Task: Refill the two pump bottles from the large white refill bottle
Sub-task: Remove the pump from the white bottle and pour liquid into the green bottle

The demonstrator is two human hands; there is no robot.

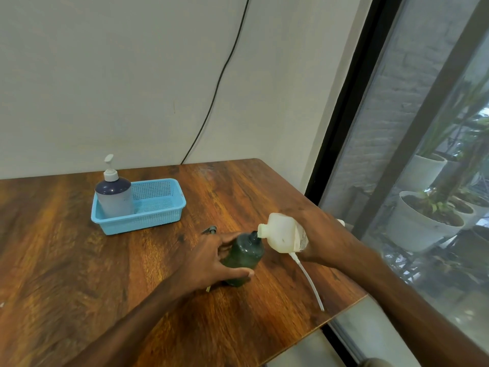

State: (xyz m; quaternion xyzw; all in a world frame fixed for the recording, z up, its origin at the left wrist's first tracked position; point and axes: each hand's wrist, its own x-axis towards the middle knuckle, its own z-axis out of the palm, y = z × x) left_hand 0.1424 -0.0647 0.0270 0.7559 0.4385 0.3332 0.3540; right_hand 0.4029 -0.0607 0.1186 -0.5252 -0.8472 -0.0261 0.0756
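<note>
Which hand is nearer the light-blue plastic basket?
Left. The left hand grips the dark green bottle front-right of the basket; the right hand holds the white refill bottle farther right.

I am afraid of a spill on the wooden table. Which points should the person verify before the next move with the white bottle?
1. The green bottle is open, pump off: ok.
2. The left hand grips the green bottle, which stands on the table: ok.
3. The white refill bottle has its mouth at the green bottle's neck: ok.
4. The right hand holds the tilted refill bottle: ok.
5. Level inside the green bottle: cannot tell.
6. The second pump bottle, in the blue basket, opened for refilling: not ok, pump on.
</note>
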